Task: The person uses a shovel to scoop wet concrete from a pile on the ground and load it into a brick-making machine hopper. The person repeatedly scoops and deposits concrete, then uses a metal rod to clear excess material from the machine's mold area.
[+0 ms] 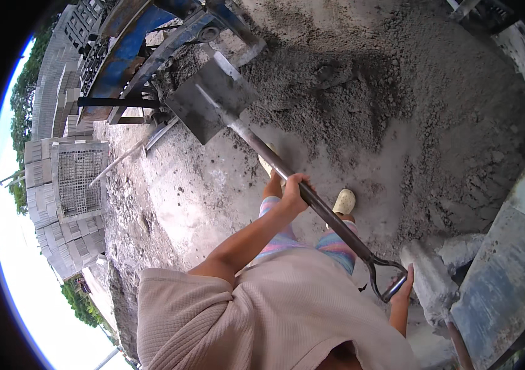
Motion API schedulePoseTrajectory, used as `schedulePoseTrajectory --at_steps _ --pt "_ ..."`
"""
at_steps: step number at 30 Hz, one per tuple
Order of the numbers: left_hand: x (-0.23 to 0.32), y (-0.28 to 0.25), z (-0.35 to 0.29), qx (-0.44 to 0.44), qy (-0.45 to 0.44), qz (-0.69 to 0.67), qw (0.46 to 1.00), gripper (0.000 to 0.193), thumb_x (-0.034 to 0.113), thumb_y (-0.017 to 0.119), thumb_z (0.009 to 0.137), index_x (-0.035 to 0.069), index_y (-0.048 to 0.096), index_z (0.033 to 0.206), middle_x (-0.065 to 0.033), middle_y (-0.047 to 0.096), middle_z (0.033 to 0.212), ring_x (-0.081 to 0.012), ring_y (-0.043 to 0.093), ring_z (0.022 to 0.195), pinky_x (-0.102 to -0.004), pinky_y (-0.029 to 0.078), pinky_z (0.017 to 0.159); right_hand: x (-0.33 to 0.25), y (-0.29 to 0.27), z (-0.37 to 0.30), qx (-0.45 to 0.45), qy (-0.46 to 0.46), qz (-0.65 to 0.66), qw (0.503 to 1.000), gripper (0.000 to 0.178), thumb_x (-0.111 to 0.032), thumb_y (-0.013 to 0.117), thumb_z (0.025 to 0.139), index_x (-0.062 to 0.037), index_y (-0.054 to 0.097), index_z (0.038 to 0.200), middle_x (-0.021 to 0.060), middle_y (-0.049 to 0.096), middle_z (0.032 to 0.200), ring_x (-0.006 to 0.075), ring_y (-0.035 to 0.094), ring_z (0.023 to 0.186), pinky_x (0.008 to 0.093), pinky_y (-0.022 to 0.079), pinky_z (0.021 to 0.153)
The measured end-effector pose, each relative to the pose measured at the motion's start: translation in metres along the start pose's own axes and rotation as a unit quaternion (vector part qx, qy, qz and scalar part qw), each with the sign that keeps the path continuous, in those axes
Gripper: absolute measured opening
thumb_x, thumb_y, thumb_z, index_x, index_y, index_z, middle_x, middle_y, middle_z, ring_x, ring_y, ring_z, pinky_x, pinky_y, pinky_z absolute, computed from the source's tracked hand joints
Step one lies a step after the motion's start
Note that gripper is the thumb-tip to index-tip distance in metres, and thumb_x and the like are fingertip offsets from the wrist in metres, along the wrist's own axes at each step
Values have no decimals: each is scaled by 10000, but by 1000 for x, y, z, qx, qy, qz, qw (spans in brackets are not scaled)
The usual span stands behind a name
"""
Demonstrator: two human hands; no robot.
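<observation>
A long-handled shovel slants across in front of me, its flat grey blade at the upper left beside a blue machine. Midway down the dark shaft, my left hand is wrapped round it. At the near end, my right hand grips the D-shaped handle; part of that hand is hidden behind the grip. No heap of material shows on the blade's visible face. Beyond and to the right of the blade lies a pile of damp grey sand-like mix.
A rusty blue metal machine frame stands at the upper left. Stacked grey concrete blocks line the left. A thin pole lies on the ground near the blade. A bluish-grey metal sheet and cement-crusted cylinders are at the right.
</observation>
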State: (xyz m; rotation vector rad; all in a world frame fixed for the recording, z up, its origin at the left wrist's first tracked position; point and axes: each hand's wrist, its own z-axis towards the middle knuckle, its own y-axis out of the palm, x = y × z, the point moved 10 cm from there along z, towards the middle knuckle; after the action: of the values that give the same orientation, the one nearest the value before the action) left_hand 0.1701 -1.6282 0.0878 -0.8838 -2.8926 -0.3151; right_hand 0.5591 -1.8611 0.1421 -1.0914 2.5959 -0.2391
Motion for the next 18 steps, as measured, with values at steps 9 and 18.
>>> schedulePoseTrajectory --at_steps 9,18 --pt "40 -169 90 128 48 40 990 157 178 595 697 53 501 689 -63 471 625 -207 481 558 -336 395 531 -37 80 -136 -92 -489 -163 852 438 -415 419 805 -51 501 1036 114 467 1078 245 539 803 427 410 766" --pt "310 -242 212 259 144 14 955 169 14 608 688 33 445 728 -104 486 684 -234 509 534 -380 447 490 126 393 -81 -151 -229 -30 961 516 -461 267 889 -58 486 650 38 479 553 152 463 526 264 385 561"
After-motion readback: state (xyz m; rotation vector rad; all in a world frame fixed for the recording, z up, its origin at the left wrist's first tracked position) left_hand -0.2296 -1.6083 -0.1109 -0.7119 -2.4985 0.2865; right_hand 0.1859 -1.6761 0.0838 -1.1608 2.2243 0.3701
